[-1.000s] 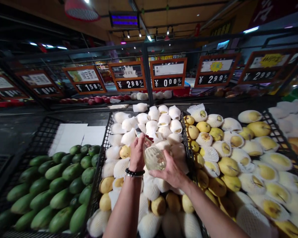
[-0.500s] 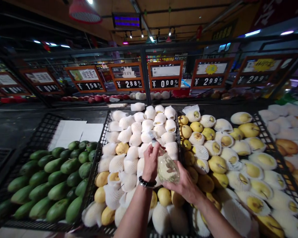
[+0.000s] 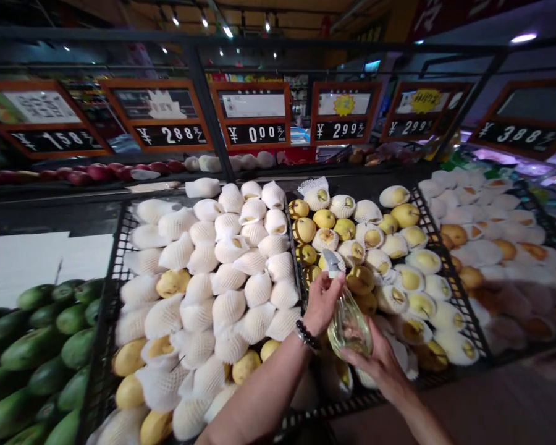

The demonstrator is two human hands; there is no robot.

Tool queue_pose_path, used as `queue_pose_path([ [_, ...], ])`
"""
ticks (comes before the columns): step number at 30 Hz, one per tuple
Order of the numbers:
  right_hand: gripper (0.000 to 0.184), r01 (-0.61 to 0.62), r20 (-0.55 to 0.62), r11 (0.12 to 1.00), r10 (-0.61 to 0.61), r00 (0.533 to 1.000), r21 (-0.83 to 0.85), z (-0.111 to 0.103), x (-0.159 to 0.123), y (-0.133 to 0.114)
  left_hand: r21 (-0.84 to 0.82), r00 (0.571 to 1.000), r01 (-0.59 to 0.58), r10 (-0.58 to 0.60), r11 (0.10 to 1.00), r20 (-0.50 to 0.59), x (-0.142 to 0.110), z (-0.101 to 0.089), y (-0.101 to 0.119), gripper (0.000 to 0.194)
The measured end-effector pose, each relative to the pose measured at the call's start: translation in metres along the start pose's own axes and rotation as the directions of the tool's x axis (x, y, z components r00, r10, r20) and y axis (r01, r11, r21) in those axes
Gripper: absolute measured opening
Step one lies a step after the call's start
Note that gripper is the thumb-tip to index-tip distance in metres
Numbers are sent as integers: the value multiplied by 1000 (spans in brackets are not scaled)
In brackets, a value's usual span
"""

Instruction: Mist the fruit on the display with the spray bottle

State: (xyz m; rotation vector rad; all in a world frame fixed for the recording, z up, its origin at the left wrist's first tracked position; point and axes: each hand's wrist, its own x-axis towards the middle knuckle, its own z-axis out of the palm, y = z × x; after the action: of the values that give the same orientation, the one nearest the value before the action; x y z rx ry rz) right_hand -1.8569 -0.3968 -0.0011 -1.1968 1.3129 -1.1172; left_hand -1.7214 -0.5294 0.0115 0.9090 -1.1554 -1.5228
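A clear spray bottle (image 3: 351, 330) with a grey-and-white spray head (image 3: 332, 262) is held upright, slightly tilted, over the crate of yellow pears (image 3: 361, 280). My left hand (image 3: 323, 301), with a dark beaded bracelet (image 3: 307, 335) at the wrist, is closed round the bottle's neck just below the head. Against the lower right of the rounded body, my right hand (image 3: 373, 352) supports the bottle from beneath. Pale liquid seems to show inside it. Many of the pears around it sit in white foam nets.
Left of the hands is a black crate (image 3: 102, 321) of fruit in white foam nets (image 3: 229, 307), with green melons (image 3: 32, 352) farther left. More netted fruit (image 3: 484, 247) lies at right. Price signs (image 3: 252, 115) hang from a rail behind, above red apples (image 3: 99, 173).
The view has swung right and moved closer. Both hands have carried the spray bottle from over the white-netted fruit to over the yellow pears, keeping their hold.
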Motion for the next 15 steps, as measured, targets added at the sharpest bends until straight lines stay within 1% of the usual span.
queue_pose_path([
  [4, 70, -113, -5, 993, 113, 994, -41, -17, -36, 36, 41, 995, 91, -92, 995, 32, -33, 4, -39, 63],
  [6, 71, -121, -28, 993, 121, 992, -12, -18, -53, 53, 48, 989, 147, -148, 988, 28, -52, 3, -54, 61],
  [8, 71, -119, -47, 992, 120, 992, 30, -15, -67, 68, 44, 981, 196, -196, 980, 2, -72, 4, -66, 60],
  [10, 73, -165, -53, 983, 170, 984, 79, -9, -78, 78, 35, 974, 223, -222, 974, -34, -89, 4, -74, 59],
  [12, 77, -229, -43, 964, 237, 971, 131, -3, -85, 83, 27, 971, 231, -229, 973, -63, -101, 5, -77, 57],
  [13, 79, -240, -33, 960, 247, 968, 146, -1, -87, 84, 27, 971, 230, -228, 973, -70, -106, 4, -76, 57],
  [15, 81, -199, -7, 971, 202, 979, 132, 1, -88, 82, 45, 971, 230, -226, 972, -76, -109, 3, -71, 58],
])
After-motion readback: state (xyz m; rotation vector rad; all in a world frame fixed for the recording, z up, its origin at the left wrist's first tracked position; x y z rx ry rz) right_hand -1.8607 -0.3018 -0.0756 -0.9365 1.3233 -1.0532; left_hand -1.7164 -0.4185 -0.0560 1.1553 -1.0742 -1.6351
